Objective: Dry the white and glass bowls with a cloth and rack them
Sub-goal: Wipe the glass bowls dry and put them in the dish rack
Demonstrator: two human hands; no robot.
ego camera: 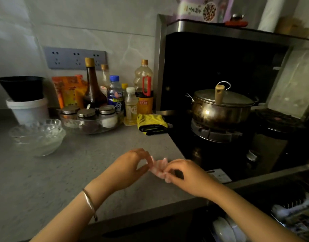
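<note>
A grey speckled stone countertop [63, 172] is filling the left and middle of a dim kitchen view. A black gas stove [188, 147] is taking up the right, with a lidded stainless steel pot [220, 109] sitting on its burner. The stacked clear glass bowls [38, 137] are sitting at the far left of the counter, well apart from the hands. A wire dish rack [293, 212] is showing low at the bottom right, near a white rounded dish [221, 231] that may be the white bowl. The left hand [131, 163] and right hand [188, 175] are meeting over the counter's near edge, each pinching one side of a small pale pink cloth [159, 169] with curled fingers. The likeliest risk is slipping: the cloth is looking small against smooth nested glass, so lifting the top bowl could be dragging its neighbour, and the rack is lying past a drop. Writing is appearing on a purple packet [202, 9] at the top, a blue-labelled water bottle [115, 96] and orange sachets [68, 89], but all of it is too blurred to read
</note>
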